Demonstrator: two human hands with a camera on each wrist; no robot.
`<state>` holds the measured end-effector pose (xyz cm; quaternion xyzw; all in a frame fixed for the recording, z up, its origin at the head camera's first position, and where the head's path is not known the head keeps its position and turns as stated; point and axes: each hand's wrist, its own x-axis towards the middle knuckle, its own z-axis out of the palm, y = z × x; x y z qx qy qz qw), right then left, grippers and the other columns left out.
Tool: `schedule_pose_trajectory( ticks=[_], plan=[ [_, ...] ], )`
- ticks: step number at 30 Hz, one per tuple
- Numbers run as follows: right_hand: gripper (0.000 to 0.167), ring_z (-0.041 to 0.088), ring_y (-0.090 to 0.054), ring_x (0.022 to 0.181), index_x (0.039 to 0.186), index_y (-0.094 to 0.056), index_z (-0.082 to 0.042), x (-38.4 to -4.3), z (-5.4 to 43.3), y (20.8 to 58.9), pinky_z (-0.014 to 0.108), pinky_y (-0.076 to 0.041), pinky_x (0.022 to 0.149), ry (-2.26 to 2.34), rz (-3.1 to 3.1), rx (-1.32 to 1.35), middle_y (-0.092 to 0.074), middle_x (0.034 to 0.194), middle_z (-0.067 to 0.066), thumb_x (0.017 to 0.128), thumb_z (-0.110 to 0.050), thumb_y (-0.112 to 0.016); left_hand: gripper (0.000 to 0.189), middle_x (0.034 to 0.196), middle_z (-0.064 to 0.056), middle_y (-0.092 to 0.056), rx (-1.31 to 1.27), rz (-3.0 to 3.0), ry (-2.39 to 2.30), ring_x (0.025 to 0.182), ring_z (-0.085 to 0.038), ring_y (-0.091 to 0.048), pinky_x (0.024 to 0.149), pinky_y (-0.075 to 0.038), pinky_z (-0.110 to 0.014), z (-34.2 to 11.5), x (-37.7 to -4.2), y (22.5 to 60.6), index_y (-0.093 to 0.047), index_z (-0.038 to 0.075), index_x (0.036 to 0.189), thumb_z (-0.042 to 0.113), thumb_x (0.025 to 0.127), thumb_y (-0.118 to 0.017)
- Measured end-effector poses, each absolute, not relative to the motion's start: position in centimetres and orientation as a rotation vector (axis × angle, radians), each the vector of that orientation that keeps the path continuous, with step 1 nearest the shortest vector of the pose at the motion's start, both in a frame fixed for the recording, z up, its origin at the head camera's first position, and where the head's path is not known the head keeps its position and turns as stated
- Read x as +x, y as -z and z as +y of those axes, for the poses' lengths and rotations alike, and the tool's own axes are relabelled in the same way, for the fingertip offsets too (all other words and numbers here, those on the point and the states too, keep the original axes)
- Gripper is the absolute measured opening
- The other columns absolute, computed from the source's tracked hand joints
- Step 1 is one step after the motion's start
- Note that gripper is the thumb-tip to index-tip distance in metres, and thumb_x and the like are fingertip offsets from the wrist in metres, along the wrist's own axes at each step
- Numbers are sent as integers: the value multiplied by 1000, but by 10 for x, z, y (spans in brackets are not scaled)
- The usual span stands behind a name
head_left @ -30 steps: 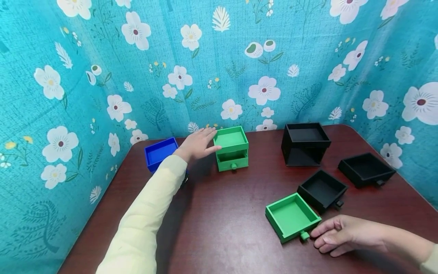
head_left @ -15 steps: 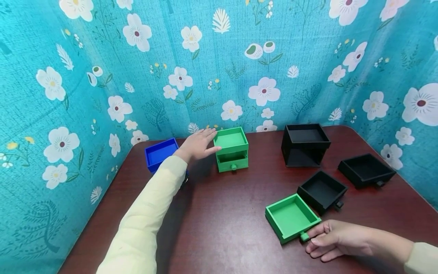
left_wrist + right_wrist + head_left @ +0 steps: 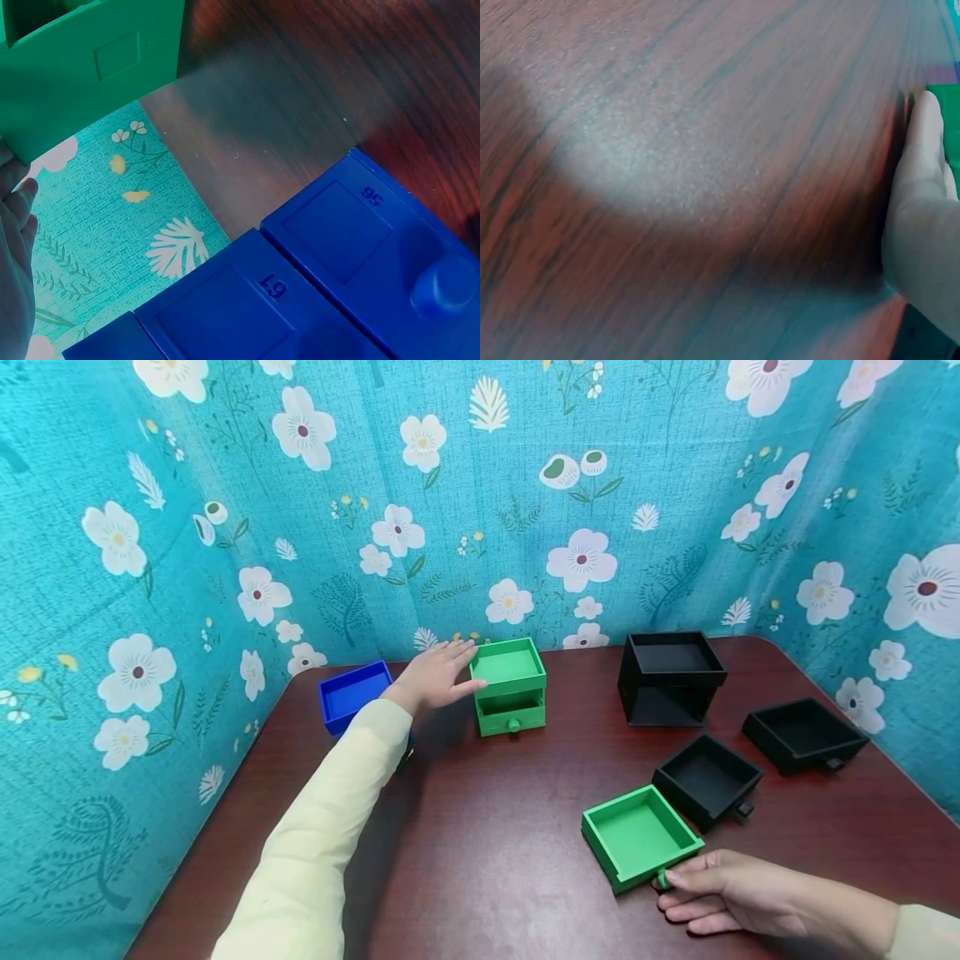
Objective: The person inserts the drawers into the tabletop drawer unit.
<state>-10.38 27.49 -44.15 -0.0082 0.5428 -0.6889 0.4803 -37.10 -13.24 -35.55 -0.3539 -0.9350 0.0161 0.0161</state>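
With its thumb and fingers, my right hand pinches the knob of a loose, shallow green drawer lying on the table. In the right wrist view only a strip of green shows beside the thumb. My left hand has straight fingers, which rest along the left side of a small green cabinet. This cabinet has a tray-like top, a gap under it and a lower drawer with a round knob. The left wrist view shows the cabinet's side wall near my fingertips.
Left of my forearm stands a blue cabinet, partly hidden by the sleeve; embossed numbers mark its drawers. A black cabinet stands at the back right. Two loose black drawers lie right of the green one, one almost touching it.
My right hand has moved left to the green drawer's knob and taken hold of it. The left hand stays by the green cabinet.
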Motion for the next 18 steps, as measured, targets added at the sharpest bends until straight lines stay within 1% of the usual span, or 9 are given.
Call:
schedule_pose_trajectory(
  ticks=[3, 8, 11, 18],
  plan=[
    [25, 14, -66, 101, 112, -67, -7, -103, 274, 443, 31, -53, 88, 1704, 1316, -14, -70, 109, 6, 105, -18, -45, 82, 158, -12, -24, -1108, -2905, -34, 145, -29, -20, 118, -11, -39, -132, -371, 356, -24, 6, 154, 64, 97, -34],
    [26, 15, -67, 102, 111, -69, -8, -102, 272, 445, 32, -53, 88, 1736, 1324, -9, -70, 108, 6, 105, -16, -45, 82, 159, -12, -23, -1099, -2916, -33, 146, -27, -17, 117, -13, -41, -131, -371, 353, -24, 6, 154, 64, 97, -35],
    [26, 16, -67, 101, 111, -69, -7, -103, 270, 443, 32, -53, 87, 1738, 1342, -15, -70, 108, 7, 104, -16, -45, 82, 159, -11, -22, -1096, -2918, -47, 146, -26, -16, 117, -14, -43, -131, -371, 352, -24, 6, 155, 64, 97, -35],
    [26, 17, -67, 102, 114, -68, -5, -108, 263, 438, 33, -54, 87, 1721, 1362, -31, -70, 109, 9, 104, -17, -47, 81, 158, -11, -23, -1102, -2907, -40, 146, -27, -17, 117, -13, -41, -133, -372, 355, -25, 6, 154, 63, 97, -36]
  ],
)
